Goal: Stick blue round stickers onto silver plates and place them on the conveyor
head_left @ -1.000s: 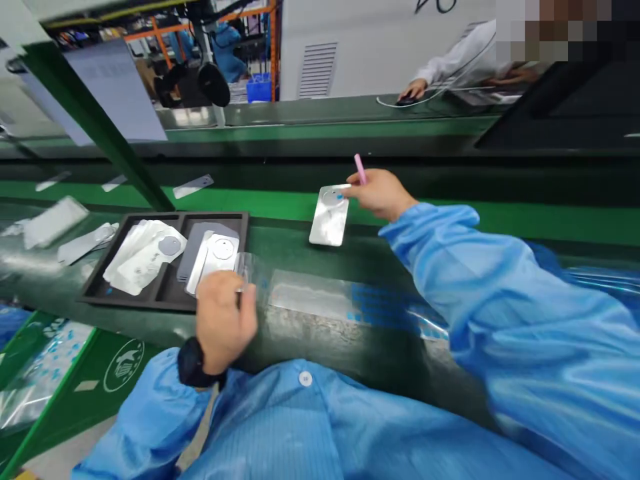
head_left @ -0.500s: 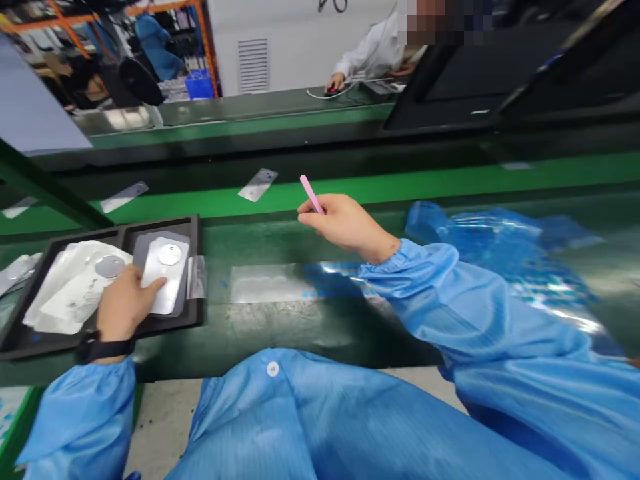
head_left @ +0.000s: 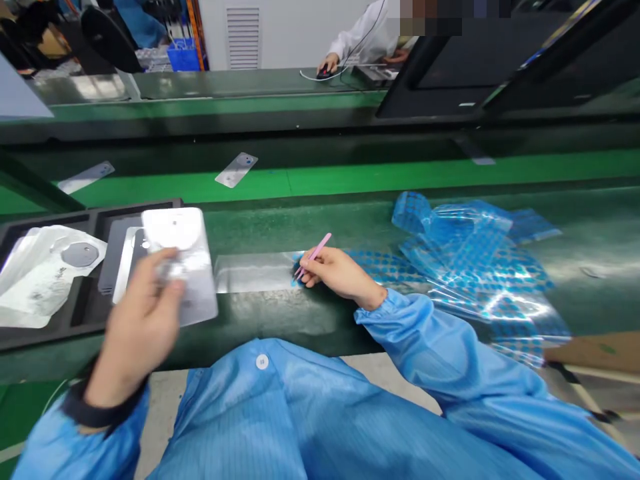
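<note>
Silvery card, flat, rectangular and slightly blurred, gripped firmly in the closed fingers of the left hand, just over the edge of a black tray. Right hand at 3 o'clock from the card, half-closed, pink tweezers pinched between thumb and fingers, above a green bench. Crumpled blue-printed plastic film at 2 o'clock from that hand, close by.

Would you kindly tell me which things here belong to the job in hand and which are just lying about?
In use: left hand holding a silver sheet; right hand holding pink tweezers; blue-printed plastic film; black tray.
Lying about: loose silver sheet; blue crate.
</note>
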Available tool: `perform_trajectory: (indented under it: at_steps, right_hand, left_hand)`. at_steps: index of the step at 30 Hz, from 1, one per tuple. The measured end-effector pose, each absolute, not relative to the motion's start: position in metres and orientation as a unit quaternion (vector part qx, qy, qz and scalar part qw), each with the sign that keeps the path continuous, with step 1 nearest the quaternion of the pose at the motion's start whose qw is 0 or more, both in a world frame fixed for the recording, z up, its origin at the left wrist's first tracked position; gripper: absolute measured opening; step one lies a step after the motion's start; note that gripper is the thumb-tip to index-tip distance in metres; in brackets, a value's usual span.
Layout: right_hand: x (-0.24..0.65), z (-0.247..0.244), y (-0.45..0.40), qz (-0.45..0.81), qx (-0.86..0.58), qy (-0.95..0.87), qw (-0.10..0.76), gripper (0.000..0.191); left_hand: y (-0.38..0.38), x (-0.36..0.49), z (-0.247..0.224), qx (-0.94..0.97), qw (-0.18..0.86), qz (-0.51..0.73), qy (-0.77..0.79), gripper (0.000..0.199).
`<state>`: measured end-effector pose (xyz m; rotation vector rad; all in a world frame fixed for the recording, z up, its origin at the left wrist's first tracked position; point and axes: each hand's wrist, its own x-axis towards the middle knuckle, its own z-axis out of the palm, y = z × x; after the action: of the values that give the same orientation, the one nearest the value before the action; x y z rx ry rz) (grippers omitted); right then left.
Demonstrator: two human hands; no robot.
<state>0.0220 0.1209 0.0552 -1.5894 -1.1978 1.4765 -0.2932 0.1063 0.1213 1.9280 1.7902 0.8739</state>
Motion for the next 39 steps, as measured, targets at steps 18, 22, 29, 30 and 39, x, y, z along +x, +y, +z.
perform_trajectory:
  at_steps: [18,22,29,30,39]
  right_hand:
    - [0.018,0.046,0.127,0.559,-0.627,-0.443,0.313,0.021]
    - [0.021,0.053,0.127,0.590,-0.611,-0.433,0.303,0.024]
    - [-0.007,0.067,0.143,0.562,-0.608,-0.476,0.297,0.024]
    - [-0.012,0.066,0.147,0.560,-0.610,-0.482,0.288,0.024]
    - [-0.027,0.058,0.154,0.552,-0.626,-0.498,0.234,0.025]
  left_hand:
    - [0.119,-0.222,0.058,0.849,0.176,0.146,0.477,0.032]
    - [0.137,-0.215,0.045,0.849,0.202,0.117,0.473,0.047]
    - [0.132,-0.215,0.037,0.860,0.229,0.100,0.445,0.048]
    - [0.131,-0.215,0.037,0.861,0.232,0.098,0.442,0.048]
    - [0.130,-0.216,0.032,0.871,0.228,0.118,0.420,0.042]
